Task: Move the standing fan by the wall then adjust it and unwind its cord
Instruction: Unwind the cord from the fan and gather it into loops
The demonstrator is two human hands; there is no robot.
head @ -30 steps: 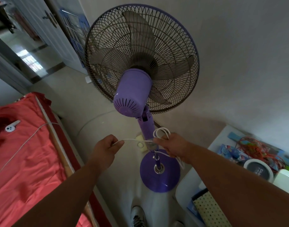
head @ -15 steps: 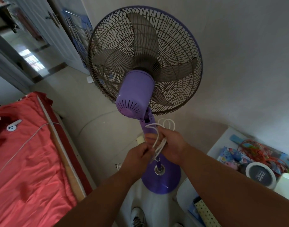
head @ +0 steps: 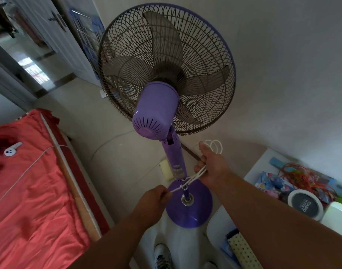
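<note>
We have the white cord [head: 193, 177] stretched across the purple fan's pole [head: 175, 158], just above its base. Our right hand [head: 212, 167] clamps the coiled loops on the pole's right; our left hand [head: 154, 200], nearer us, pinches the free strand, so unwinding pulls leftward and toward us.

Bare forearms, no sleeves, white patterned sneaker [head: 162, 256] on foot

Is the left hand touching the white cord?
Touching. In the head view the left hand is closed on one end of the cord, which runs tight from its fingers up to the right hand.
</note>
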